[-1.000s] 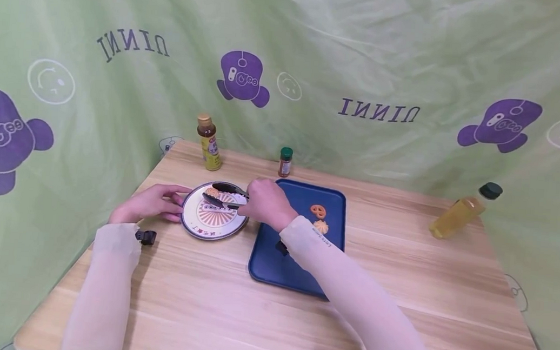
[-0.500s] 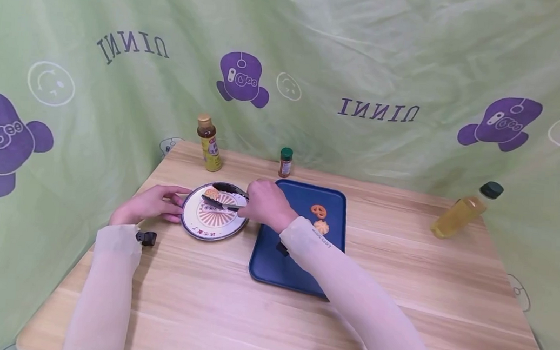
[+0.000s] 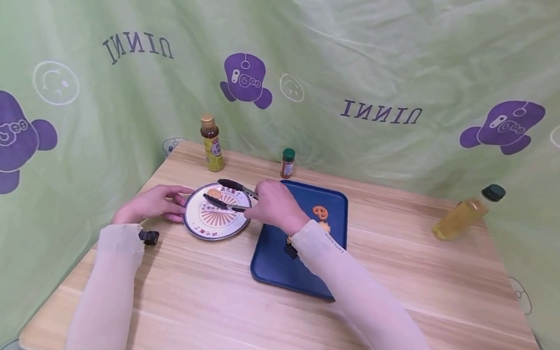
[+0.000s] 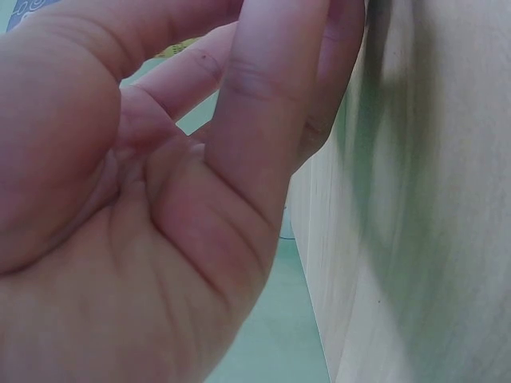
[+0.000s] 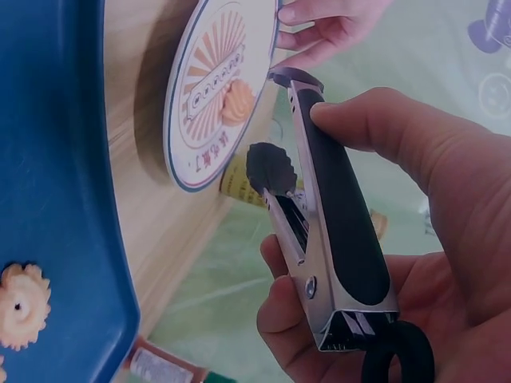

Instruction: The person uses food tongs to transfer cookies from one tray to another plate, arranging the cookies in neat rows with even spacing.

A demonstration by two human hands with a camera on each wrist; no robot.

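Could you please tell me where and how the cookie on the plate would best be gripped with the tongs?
I would pinch the cookie by opposite side edges, coming from above and the person's right: it is round and lies flat on the plate, the right hand holds the tongs spread on that side, and the left hand is at the left rim.

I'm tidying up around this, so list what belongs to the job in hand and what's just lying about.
Likely part of the job:
tongs, in the right hand
plate, with the left hand at its rim
cookie on the plate
blue tray and the cookies on it

Apparently just standing about:
yellow-labelled bottle
green-capped jar
dark-capped bottle of yellow liquid
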